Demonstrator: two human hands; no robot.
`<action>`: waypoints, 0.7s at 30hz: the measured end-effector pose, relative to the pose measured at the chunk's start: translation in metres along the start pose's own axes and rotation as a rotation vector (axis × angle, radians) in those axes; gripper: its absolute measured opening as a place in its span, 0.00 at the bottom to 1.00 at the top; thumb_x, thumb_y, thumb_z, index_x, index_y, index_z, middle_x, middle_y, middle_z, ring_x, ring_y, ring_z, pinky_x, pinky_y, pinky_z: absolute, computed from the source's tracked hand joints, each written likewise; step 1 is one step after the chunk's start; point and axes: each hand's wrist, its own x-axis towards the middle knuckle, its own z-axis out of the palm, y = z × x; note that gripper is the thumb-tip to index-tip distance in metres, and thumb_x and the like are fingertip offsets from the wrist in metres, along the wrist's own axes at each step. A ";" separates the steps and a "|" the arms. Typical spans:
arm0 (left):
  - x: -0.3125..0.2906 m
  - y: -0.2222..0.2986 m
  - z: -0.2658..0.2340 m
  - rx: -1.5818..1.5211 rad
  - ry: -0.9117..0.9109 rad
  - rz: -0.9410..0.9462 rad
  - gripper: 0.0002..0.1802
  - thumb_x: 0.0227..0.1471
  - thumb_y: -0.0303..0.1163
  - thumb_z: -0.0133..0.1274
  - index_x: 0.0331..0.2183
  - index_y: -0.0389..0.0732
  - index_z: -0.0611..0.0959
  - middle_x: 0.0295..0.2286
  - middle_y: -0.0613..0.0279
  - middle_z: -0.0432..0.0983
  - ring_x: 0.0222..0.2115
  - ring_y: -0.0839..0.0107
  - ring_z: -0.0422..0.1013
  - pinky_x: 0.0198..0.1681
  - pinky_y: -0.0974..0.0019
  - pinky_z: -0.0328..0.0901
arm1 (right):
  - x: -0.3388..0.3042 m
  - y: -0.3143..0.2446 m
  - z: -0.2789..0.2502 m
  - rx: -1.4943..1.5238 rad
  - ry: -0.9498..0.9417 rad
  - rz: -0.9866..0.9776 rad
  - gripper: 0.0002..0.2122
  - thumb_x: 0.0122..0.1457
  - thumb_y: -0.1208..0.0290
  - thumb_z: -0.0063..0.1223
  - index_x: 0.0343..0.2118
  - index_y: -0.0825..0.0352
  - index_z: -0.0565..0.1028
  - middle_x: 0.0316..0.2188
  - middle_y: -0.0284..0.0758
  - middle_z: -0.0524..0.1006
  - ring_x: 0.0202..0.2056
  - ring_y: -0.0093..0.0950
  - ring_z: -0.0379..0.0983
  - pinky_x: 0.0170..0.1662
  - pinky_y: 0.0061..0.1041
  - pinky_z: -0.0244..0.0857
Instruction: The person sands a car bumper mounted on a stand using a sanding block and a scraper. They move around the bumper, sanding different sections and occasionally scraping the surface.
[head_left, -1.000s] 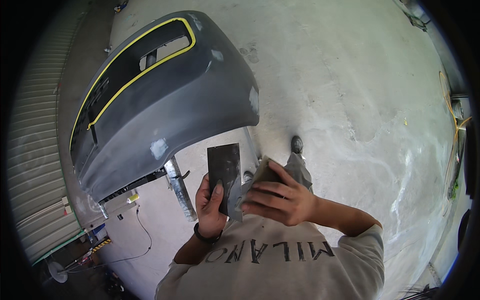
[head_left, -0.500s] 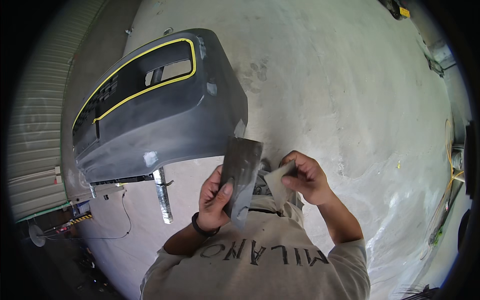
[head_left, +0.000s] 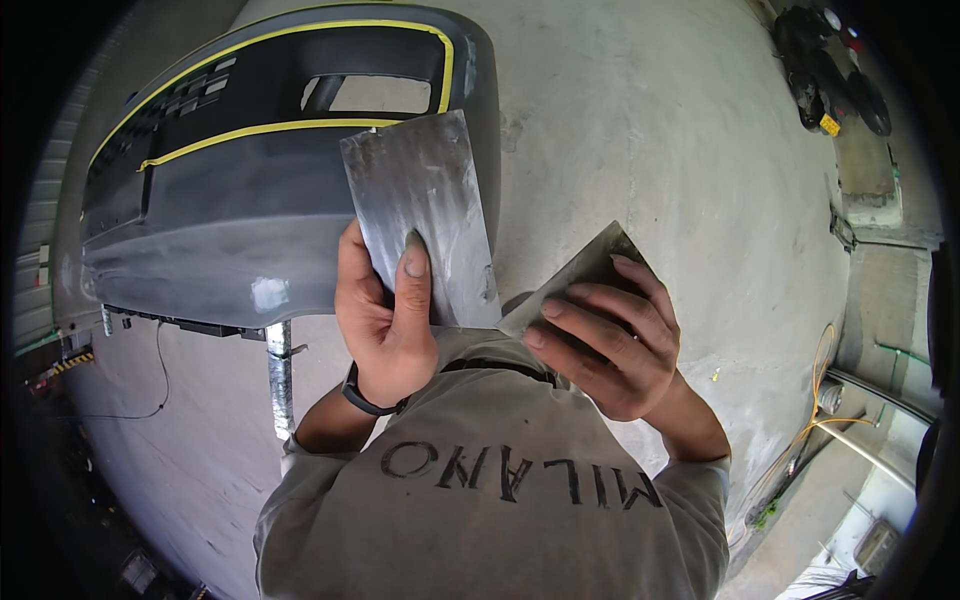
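Observation:
My left hand (head_left: pixel 388 320) is closed on a flat rectangular metal putty plate (head_left: pixel 425 200), thumb across its face; grey smears streak its surface. In my right hand (head_left: pixel 615 345) is a smaller metal putty scraper (head_left: pixel 600 262), its fingers laid along one face. One corner of the scraper is close to the plate's lower right edge; whether they touch I cannot tell. Beyond the plate stands a dark grey car bumper (head_left: pixel 220 230) with yellow masking tape (head_left: pixel 270 130) around its grille opening. A pale filler patch (head_left: pixel 269 293) shows on its lower side.
A silvery wrapped stand leg (head_left: pixel 280 375) holds up the bumper. Concrete floor (head_left: pixel 650 140) spreads to the right. A motorcycle-like dark object (head_left: pixel 825 75) is at the far right, and an orange hose or cable (head_left: pixel 815 410) runs along the right wall.
Both hands have risen, and the plate has turned its broad face toward view. The right hand has turned over with its scraper and come closer to the plate. My view has shifted.

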 end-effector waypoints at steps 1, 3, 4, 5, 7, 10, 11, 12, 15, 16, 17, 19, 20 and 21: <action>0.003 -0.002 -0.001 0.037 0.024 -0.006 0.21 0.72 0.27 0.50 0.61 0.29 0.70 0.49 0.60 0.79 0.48 0.78 0.71 0.56 0.73 0.62 | 0.007 0.004 0.005 -0.021 -0.023 -0.004 0.12 0.52 0.66 0.71 0.41 0.50 0.90 0.44 0.23 0.85 0.46 0.27 0.79 0.57 0.45 0.74; 0.008 -0.006 -0.001 0.067 0.067 -0.011 0.21 0.72 0.27 0.50 0.60 0.29 0.70 0.49 0.60 0.79 0.48 0.78 0.71 0.56 0.73 0.62 | 0.018 0.013 0.018 -0.013 -0.038 -0.029 0.11 0.53 0.66 0.70 0.41 0.51 0.90 0.43 0.23 0.85 0.46 0.26 0.79 0.56 0.45 0.73; 0.012 -0.009 -0.001 0.113 0.104 -0.024 0.20 0.72 0.26 0.50 0.60 0.29 0.70 0.49 0.60 0.79 0.48 0.78 0.71 0.56 0.73 0.62 | 0.022 0.019 0.025 -0.007 -0.040 -0.044 0.11 0.54 0.66 0.69 0.41 0.51 0.90 0.43 0.23 0.85 0.46 0.26 0.79 0.56 0.45 0.73; 0.015 -0.010 -0.002 0.204 0.123 0.024 0.20 0.71 0.26 0.50 0.60 0.29 0.70 0.49 0.59 0.79 0.48 0.77 0.71 0.56 0.72 0.62 | 0.024 0.022 0.032 -0.006 -0.080 -0.068 0.10 0.55 0.66 0.68 0.41 0.52 0.89 0.43 0.23 0.85 0.47 0.26 0.78 0.55 0.45 0.73; 0.025 -0.015 -0.004 0.206 0.267 0.060 0.20 0.72 0.27 0.51 0.60 0.29 0.72 0.47 0.61 0.80 0.45 0.80 0.72 0.53 0.75 0.64 | 0.029 0.033 0.043 0.083 -0.135 -0.128 0.09 0.56 0.65 0.69 0.40 0.52 0.89 0.43 0.23 0.84 0.47 0.27 0.78 0.56 0.45 0.71; 0.046 -0.020 -0.028 0.057 0.441 0.126 0.18 0.71 0.26 0.52 0.59 0.32 0.77 0.48 0.56 0.82 0.45 0.74 0.77 0.51 0.69 0.71 | 0.035 0.071 0.054 0.240 -0.214 -0.111 0.07 0.56 0.70 0.70 0.38 0.56 0.89 0.42 0.28 0.85 0.45 0.29 0.79 0.56 0.43 0.71; 0.051 -0.020 -0.039 -0.057 0.458 0.197 0.17 0.72 0.28 0.51 0.58 0.33 0.78 0.48 0.54 0.83 0.46 0.71 0.79 0.51 0.67 0.73 | 0.036 0.093 0.055 0.314 -0.223 -0.065 0.07 0.57 0.72 0.68 0.39 0.57 0.88 0.42 0.29 0.85 0.44 0.29 0.80 0.56 0.43 0.72; 0.057 -0.022 -0.053 0.015 0.575 0.173 0.17 0.73 0.30 0.49 0.58 0.34 0.79 0.48 0.54 0.83 0.45 0.71 0.80 0.51 0.67 0.74 | 0.037 0.116 0.057 0.394 -0.229 -0.018 0.07 0.59 0.74 0.66 0.39 0.58 0.88 0.41 0.29 0.84 0.44 0.30 0.80 0.55 0.43 0.73; 0.064 -0.025 -0.092 -0.002 0.697 0.072 0.19 0.75 0.34 0.47 0.59 0.34 0.79 0.48 0.56 0.82 0.44 0.69 0.79 0.47 0.64 0.74 | 0.036 0.180 0.072 0.741 -0.136 0.399 0.11 0.61 0.88 0.58 0.43 0.69 0.84 0.43 0.43 0.85 0.44 0.35 0.83 0.51 0.34 0.76; 0.063 -0.026 -0.103 0.012 0.763 0.046 0.21 0.75 0.35 0.47 0.60 0.34 0.78 0.50 0.57 0.81 0.45 0.70 0.78 0.49 0.65 0.73 | 0.035 0.199 0.079 0.848 -0.128 0.563 0.11 0.62 0.89 0.57 0.45 0.72 0.83 0.43 0.45 0.85 0.44 0.34 0.83 0.50 0.31 0.76; 0.067 -0.028 -0.113 0.022 0.832 0.064 0.21 0.75 0.36 0.46 0.61 0.34 0.78 0.52 0.57 0.80 0.46 0.69 0.78 0.47 0.65 0.74 | 0.035 0.217 0.089 0.924 -0.109 0.625 0.11 0.63 0.89 0.56 0.45 0.72 0.83 0.43 0.45 0.85 0.44 0.34 0.83 0.50 0.29 0.76; 0.082 -0.028 -0.136 0.012 0.961 0.100 0.22 0.75 0.36 0.46 0.62 0.35 0.78 0.55 0.58 0.77 0.47 0.68 0.76 0.43 0.64 0.75 | 0.039 0.252 0.107 0.952 -0.140 0.527 0.11 0.65 0.89 0.54 0.47 0.73 0.82 0.44 0.44 0.85 0.45 0.34 0.83 0.49 0.27 0.76; 0.087 -0.029 -0.144 0.122 0.995 0.144 0.22 0.75 0.36 0.46 0.61 0.33 0.79 0.53 0.57 0.77 0.47 0.70 0.74 0.41 0.64 0.75 | 0.041 0.266 0.114 0.951 -0.155 0.459 0.12 0.65 0.90 0.53 0.48 0.73 0.82 0.44 0.44 0.85 0.45 0.34 0.82 0.49 0.26 0.76; 0.096 -0.027 -0.158 0.325 0.962 0.143 0.22 0.75 0.36 0.46 0.60 0.31 0.78 0.50 0.56 0.78 0.44 0.70 0.75 0.40 0.65 0.75 | 0.042 0.277 0.121 0.922 -0.171 0.395 0.13 0.63 0.90 0.54 0.48 0.71 0.83 0.44 0.43 0.85 0.45 0.35 0.82 0.49 0.27 0.76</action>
